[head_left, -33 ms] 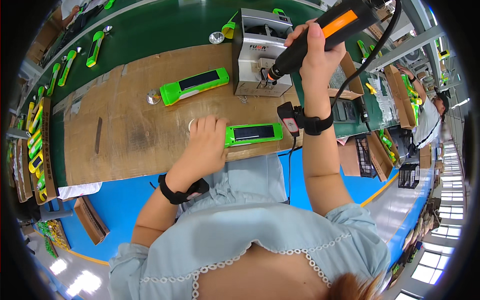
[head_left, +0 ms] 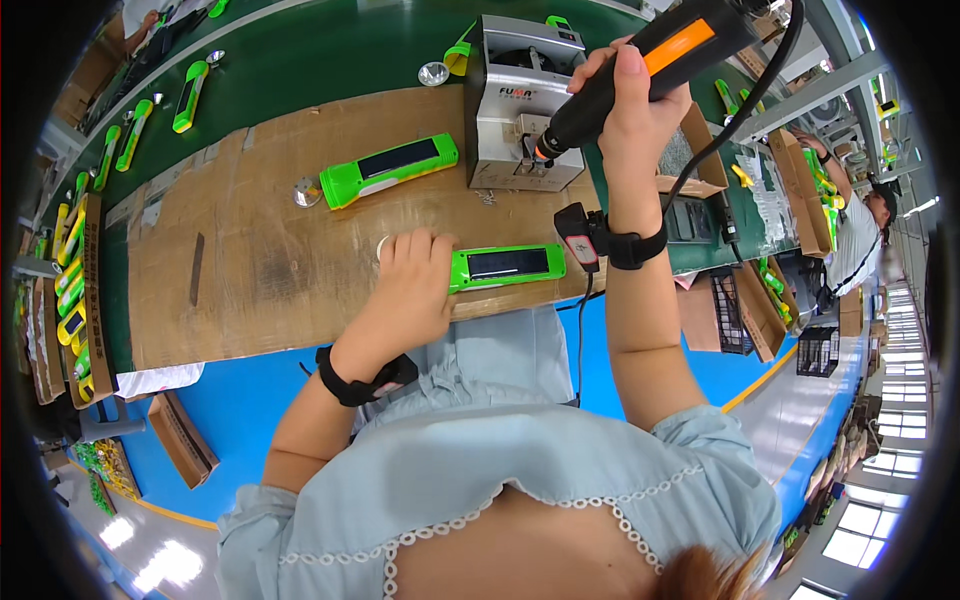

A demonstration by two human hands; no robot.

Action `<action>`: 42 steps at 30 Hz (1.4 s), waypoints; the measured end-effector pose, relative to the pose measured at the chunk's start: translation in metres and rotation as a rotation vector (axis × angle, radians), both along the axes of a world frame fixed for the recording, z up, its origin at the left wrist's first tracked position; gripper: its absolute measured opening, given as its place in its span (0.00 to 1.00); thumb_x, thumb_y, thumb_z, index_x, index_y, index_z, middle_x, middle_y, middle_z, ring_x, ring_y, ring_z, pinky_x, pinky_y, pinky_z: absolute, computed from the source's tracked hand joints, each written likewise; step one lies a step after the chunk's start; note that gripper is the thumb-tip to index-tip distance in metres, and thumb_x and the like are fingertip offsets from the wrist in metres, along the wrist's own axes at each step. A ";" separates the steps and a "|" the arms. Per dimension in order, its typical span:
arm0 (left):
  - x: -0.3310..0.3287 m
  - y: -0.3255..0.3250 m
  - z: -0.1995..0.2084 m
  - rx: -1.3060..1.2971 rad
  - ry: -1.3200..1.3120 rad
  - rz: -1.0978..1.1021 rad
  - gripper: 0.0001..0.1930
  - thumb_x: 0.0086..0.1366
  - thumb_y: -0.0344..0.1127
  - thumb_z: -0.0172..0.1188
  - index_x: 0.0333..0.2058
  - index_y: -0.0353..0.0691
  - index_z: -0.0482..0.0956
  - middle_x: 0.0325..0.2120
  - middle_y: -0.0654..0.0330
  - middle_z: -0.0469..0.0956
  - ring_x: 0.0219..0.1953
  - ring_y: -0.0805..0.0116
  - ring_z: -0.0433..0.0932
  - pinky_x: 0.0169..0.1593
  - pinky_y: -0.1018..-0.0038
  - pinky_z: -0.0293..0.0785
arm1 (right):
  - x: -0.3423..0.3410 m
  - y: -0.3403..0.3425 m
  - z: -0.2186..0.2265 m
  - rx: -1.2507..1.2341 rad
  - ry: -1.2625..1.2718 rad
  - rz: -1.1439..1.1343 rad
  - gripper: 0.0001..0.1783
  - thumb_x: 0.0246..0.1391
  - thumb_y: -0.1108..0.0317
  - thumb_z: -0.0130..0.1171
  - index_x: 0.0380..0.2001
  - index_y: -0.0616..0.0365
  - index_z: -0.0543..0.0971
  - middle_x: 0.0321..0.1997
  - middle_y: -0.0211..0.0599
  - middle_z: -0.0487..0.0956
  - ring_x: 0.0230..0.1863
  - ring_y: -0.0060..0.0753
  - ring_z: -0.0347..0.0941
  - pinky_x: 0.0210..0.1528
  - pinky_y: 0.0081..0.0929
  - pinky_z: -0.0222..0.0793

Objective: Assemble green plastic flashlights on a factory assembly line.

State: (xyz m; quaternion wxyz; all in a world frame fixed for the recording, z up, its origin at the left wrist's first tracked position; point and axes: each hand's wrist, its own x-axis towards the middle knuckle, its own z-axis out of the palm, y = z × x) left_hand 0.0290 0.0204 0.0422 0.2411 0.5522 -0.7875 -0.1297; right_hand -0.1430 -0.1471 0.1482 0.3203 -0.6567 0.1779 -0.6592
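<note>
My right hand (head_left: 640,110) is wrapped around a black and orange electric screwdriver (head_left: 600,105). Its tip meets the front of a grey metal screw feeder (head_left: 505,130). Closed over the left end of a green flashlight (head_left: 510,266) with a dark solar panel is my left hand (head_left: 415,285); it covers the lamp end, and the flashlight lies flat on the cardboard sheet (head_left: 250,270). Farther back on the same sheet rests a second green flashlight (head_left: 390,170), with a silver reflector (head_left: 306,193) beside its wide end.
A few small screws (head_left: 487,198) lie before the feeder. A black cable (head_left: 735,125) hangs from the screwdriver. More flashlights (head_left: 190,97) and a reflector (head_left: 433,75) sit on the green bench. Boxes flank it, one full of flashlights (head_left: 72,290). A person (head_left: 860,230) works at the right.
</note>
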 end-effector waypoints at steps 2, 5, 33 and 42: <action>0.001 0.000 -0.002 -0.007 -0.004 0.003 0.28 0.44 0.29 0.63 0.46 0.35 0.66 0.40 0.48 0.65 0.47 0.48 0.63 0.52 0.60 0.57 | 0.000 0.008 -0.002 0.045 -0.047 0.056 0.19 0.53 0.58 0.57 0.36 0.65 0.69 0.22 0.43 0.73 0.20 0.35 0.71 0.24 0.27 0.69; 0.001 -0.001 -0.002 -0.027 -0.027 0.012 0.28 0.44 0.29 0.63 0.47 0.36 0.65 0.40 0.47 0.65 0.47 0.47 0.63 0.53 0.59 0.56 | -0.003 0.033 -0.008 0.160 -0.093 0.179 0.29 0.49 0.44 0.55 0.38 0.62 0.68 0.25 0.42 0.71 0.22 0.38 0.70 0.26 0.32 0.68; 0.001 -0.001 -0.002 -0.024 0.009 0.020 0.27 0.44 0.29 0.62 0.44 0.31 0.63 0.41 0.47 0.64 0.48 0.46 0.62 0.54 0.57 0.54 | 0.044 0.074 -0.038 0.339 0.024 0.525 0.33 0.43 0.44 0.64 0.37 0.63 0.66 0.23 0.40 0.71 0.23 0.32 0.70 0.25 0.27 0.68; 0.003 -0.006 -0.006 0.010 0.032 -0.017 0.25 0.44 0.30 0.63 0.41 0.31 0.64 0.41 0.46 0.64 0.48 0.47 0.62 0.54 0.57 0.54 | 0.051 0.071 -0.041 0.316 0.116 0.489 0.27 0.46 0.53 0.64 0.38 0.65 0.69 0.24 0.39 0.73 0.24 0.28 0.71 0.26 0.25 0.69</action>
